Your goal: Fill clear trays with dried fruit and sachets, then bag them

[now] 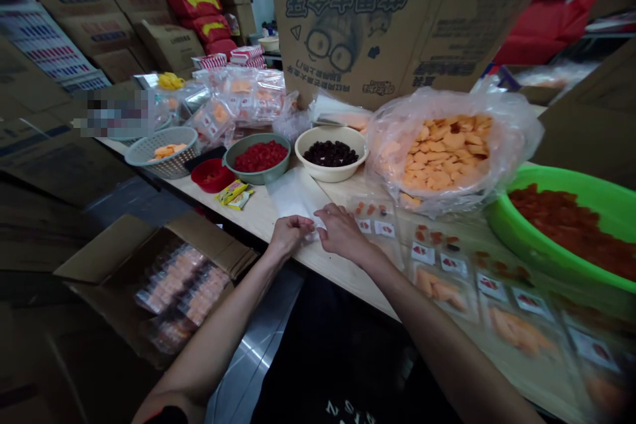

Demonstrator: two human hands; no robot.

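On the table edge in front of me lies a stack of thin clear plastic bags (291,193). My left hand (292,236) pinches the near corner of a bag, fingers pressed together. Close on its right, my right hand (342,232) has its thumb and fingers curled on the same bag's edge. What sits exactly between the fingertips is too small to see. Right of my right hand, flat clear packs (440,285) lie in a row, holding orange pieces, small labels and red and dark bits.
Behind the bags stand a bowl of red pieces (228,158), a cream bowl of dark pieces (332,173) and a big bag of orange pieces (447,152). A green tub (511,212) is at right. An open carton (124,265) with packs stands lower left.
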